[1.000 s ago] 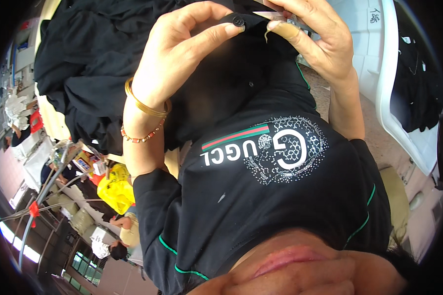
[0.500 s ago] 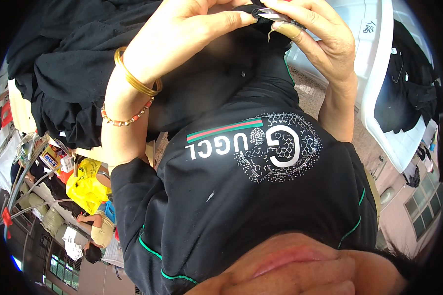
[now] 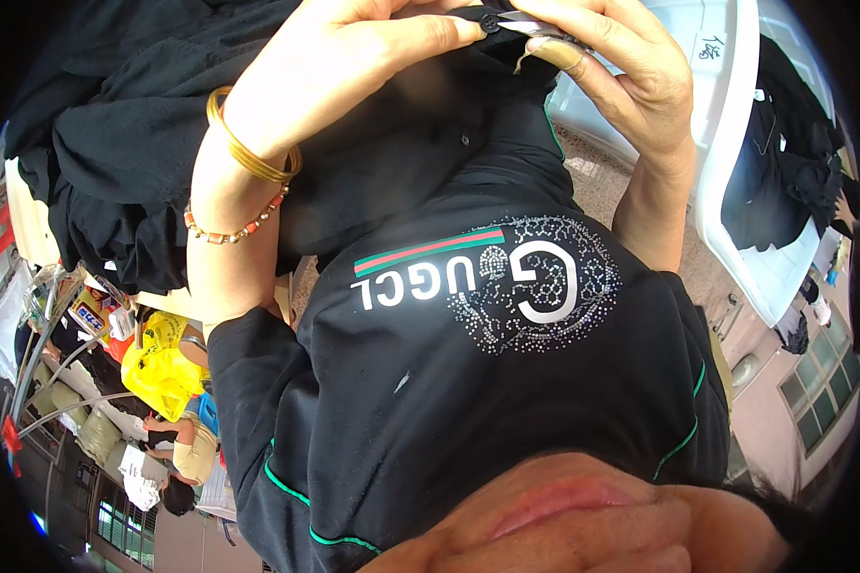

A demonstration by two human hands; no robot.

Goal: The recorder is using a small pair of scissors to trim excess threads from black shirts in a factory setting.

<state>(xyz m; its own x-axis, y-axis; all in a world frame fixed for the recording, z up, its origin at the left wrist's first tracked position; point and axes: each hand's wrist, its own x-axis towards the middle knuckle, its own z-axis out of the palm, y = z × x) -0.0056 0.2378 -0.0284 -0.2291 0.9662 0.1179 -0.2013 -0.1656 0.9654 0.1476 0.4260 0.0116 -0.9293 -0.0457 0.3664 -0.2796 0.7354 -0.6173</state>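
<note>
My left hand (image 3: 325, 72), with gold bangles and a beaded bracelet at the wrist, pinches the edge of a black garment (image 3: 143, 143) between thumb and fingers. A small round black button (image 3: 490, 23) shows at the thumb tip. My right hand (image 3: 640, 81) is closed on small thread snips (image 3: 522, 28), their silver blades pointing left at the button; most of the handle is hidden. A yellowish cover (image 3: 556, 53) wraps the right thumb tip, with a loose strip hanging near it. The top edge cuts off some fingers.
A pale plastic bin (image 3: 722, 162) stands to the right, with black clothing (image 3: 769, 181) at its far side. Lower left, a yellow bag (image 3: 158, 368) lies near a seated person (image 3: 193, 449) and cluttered goods. More black cloth spreads over a surface at my left.
Both hands stay close together and have shifted slightly left in the picture. The button shows more fully beside the blades. Grips look the same.
</note>
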